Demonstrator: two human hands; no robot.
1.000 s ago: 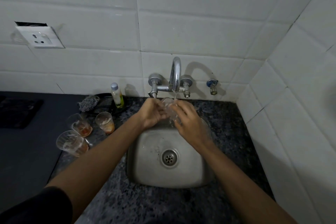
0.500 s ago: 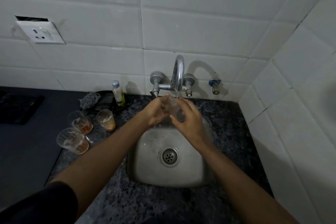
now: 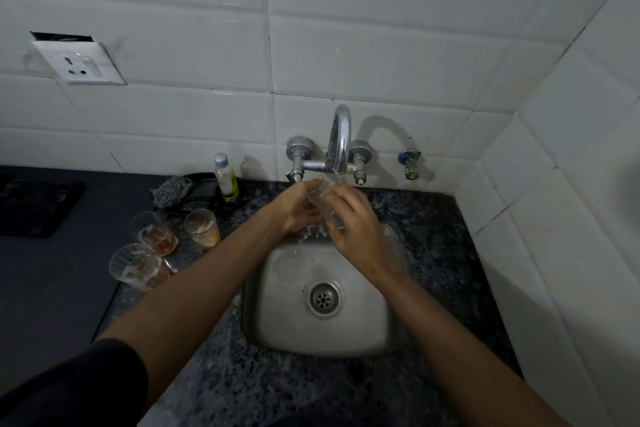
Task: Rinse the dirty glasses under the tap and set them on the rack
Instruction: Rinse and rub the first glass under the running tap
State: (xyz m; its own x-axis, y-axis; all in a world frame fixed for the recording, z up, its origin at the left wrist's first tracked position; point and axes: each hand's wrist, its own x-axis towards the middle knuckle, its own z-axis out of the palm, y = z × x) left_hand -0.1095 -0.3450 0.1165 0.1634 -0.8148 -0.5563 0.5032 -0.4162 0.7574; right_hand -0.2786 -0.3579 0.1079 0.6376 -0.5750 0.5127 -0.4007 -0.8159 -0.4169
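1. Reaching in from the bottom edge, two forearms cross the speckled counter [image 3: 214,388]; a dark sleeve [image 3: 69,388] covers the left arm and is cut off by the frame.
2. The steel sink [image 3: 277,322] lies under the arms, its drain [image 3: 323,295] in plain sight, its far rim hidden by the hands.
3. Three dirty glasses stand left of the sink on the counter: the nearest [image 3: 136,269] tilted and streaked, a second [image 3: 156,232] with amber dregs behind it, a third [image 3: 202,228] just beside that. A small metal object between them is too dim to name.
4. Over the far edge of the sink, the left hand [image 3: 299,208] and right hand [image 3: 356,229] both grasp one clear glass [image 3: 325,204], fingers curled round it; only its rim and part of its wall show.
5. Its mouth sits just below the tap [image 3: 341,139], where a thin stream falls; splashes blur the space under the hands.
6. Further back by the wall: a scrubber [image 3: 171,189], a bottle [image 3: 225,178], and a dark mat [image 3: 34,208] cut off at left.
7. A socket [image 3: 79,62] sits on the tiles.
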